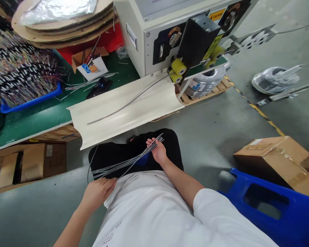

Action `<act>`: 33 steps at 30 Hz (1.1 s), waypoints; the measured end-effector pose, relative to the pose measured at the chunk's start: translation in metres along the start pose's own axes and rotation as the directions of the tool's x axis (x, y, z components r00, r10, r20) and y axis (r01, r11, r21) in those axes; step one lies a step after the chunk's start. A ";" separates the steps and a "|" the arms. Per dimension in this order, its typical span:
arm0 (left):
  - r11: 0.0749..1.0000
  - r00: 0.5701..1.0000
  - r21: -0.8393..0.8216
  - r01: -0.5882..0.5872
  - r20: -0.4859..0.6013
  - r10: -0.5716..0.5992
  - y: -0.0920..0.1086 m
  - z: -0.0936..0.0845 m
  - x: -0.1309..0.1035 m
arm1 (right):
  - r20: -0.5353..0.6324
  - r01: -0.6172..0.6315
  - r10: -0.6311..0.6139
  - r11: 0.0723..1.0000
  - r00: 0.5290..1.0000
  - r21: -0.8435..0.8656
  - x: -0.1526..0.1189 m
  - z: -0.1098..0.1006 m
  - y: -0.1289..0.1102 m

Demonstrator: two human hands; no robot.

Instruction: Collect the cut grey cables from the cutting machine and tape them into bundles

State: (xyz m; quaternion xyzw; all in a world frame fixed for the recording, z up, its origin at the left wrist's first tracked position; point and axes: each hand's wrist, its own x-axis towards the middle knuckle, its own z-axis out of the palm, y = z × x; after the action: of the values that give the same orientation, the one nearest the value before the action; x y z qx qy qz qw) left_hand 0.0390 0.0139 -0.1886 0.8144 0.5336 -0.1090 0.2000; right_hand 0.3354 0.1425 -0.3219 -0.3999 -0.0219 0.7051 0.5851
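A bundle of thin grey cables (123,164) lies slantwise across the lap on black trousers. At its upper right end my right hand (158,151) holds it, palm up, the cable tips sticking out past the fingers. My left hand (99,192) is closed over the bundle's lower left end, back of the hand up; its grip is partly hidden. One cable bends up in a loop beside it. Ahead, a single grey cable (128,103) runs from the yellow rollers (178,67) of a machine (154,37) down onto a cream curved tray (144,109).
On the green table (20,123) are a blue bin (32,103) of many-coloured wires, a small open box (94,68) and loose cables. A cardboard box (280,161) and a blue plastic stool (285,209) stand at the right. Wrapped cable coils (275,80) sit on the floor.
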 end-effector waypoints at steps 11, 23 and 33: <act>0.956 0.956 -0.026 0.293 -0.004 -0.293 0.017 0.007 -0.003 | -0.063 -0.044 0.060 0.972 0.996 0.233 0.004 0.000 0.005; 0.897 0.893 -0.004 0.443 0.093 -0.441 -0.018 -0.009 -0.029 | -0.107 -0.066 0.092 0.972 0.990 0.227 0.009 0.004 0.005; 0.955 0.946 0.037 0.296 0.131 -0.298 -0.034 -0.029 -0.012 | -0.049 -0.037 0.046 0.986 0.998 0.165 0.012 0.003 0.006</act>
State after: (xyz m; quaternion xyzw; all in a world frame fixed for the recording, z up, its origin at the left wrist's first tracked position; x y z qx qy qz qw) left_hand 0.0020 0.0289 -0.1657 0.7172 0.6345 -0.1971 0.2102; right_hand 0.3289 0.1519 -0.3295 -0.3692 0.0597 0.7059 0.6015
